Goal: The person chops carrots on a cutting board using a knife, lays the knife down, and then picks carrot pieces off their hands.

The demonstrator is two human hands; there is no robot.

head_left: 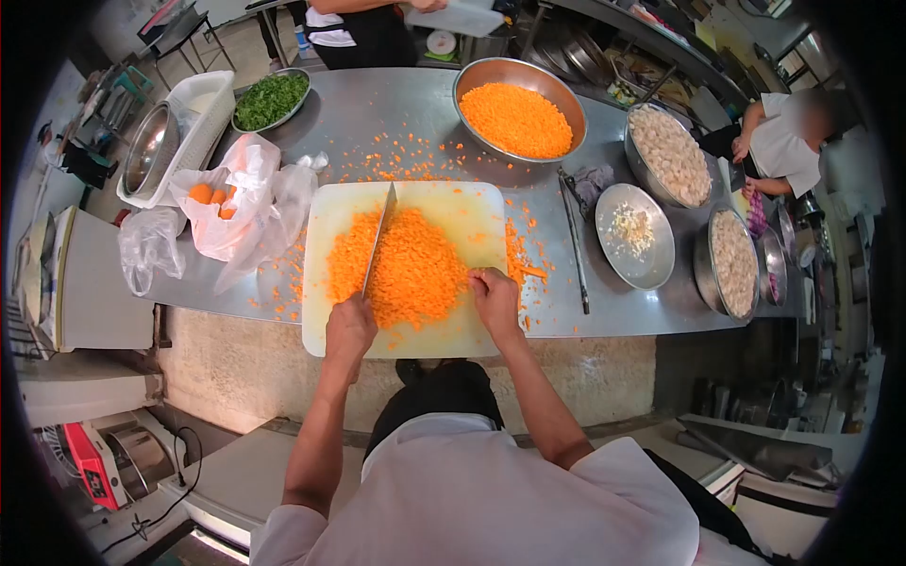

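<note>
My left hand (pixel 351 327) is wrapped round the handle of a kitchen knife (pixel 380 236). The blade points away from me and lies across a heap of finely chopped carrot (pixel 415 269). Under the heap is a pale cutting board (pixel 484 212) at the table's near edge. At the right side of the heap, my right hand (pixel 495 300) is closed with its fingertips bent in against the carrot; what they hold, if anything, is hidden. A carrot piece (pixel 533 272) lies on the table just right of the board.
A bowl of chopped carrot (pixel 517 118) stands behind the board. Bowls of pale diced food (pixel 668 156) and a dish of pale bits (pixel 634 236) are right, beside a dark rod (pixel 576 245). Plastic bags (pixel 247 193) and chopped greens (pixel 271 99) are left. Two people work nearby.
</note>
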